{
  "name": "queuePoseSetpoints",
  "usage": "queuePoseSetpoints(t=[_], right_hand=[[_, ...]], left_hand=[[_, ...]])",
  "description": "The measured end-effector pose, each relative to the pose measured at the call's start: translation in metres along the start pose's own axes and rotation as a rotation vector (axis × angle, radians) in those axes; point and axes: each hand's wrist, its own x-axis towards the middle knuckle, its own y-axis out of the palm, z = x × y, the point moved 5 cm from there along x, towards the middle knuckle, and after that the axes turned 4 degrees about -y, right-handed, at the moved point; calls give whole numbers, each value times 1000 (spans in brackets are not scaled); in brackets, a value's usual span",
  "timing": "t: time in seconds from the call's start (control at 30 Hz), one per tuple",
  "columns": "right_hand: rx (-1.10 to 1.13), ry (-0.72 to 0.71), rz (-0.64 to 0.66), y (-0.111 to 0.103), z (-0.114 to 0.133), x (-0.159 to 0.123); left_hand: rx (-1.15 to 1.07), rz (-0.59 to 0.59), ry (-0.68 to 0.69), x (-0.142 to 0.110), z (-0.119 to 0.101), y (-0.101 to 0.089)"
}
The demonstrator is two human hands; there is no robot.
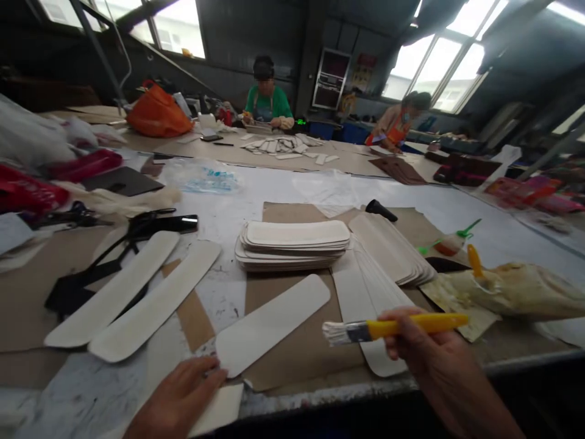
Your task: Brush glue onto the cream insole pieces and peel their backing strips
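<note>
White table (pixel 267 190) cluttered, person in green (pixel 282 100) seen past far edge. Yellow brush (pixel 375 330) gripped by right hand (pixel 427 347), held above table near front edge. White strip (pixel 276 322) laid by same edge, near end touched by left hand (pixel 185 387); pinch cannot be told. Strip stack (pixel 292 247) placed farther back.

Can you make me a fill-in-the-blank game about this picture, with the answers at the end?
1. The brush is in the person's ____ grip.
2. Its handle is ____.
3. The two strips farthest from the brush lie to the ____ of the middle stack.
4. The left-hand worker wears a ____ top.

Missing words: right; yellow; left; green.
</note>
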Motion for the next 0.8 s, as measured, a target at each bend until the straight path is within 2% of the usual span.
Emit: queuePoseSetpoints(t=[0.07, 0.13, 0.27, 0.4, 0.57, 0.8], right_hand=[[23, 65, 111, 47, -19, -2], [39, 87, 189, 83, -35, -2], [-38, 89, 313, 126, -54, -3], [-168, 52, 365, 144, -60, -3], [-272, 30, 328, 148, -57, -2], [-303, 38, 323, 159, -60, -5]], left_hand=[[25, 21, 48, -3, -4, 3], [62, 45, 90, -5, -7, 5], [79, 53, 139, -9, -6, 9], [75, 14, 161, -17, 2, 18], [20, -3, 163, -19, 4, 22], [-39, -93, 117, -15, 6, 19]])
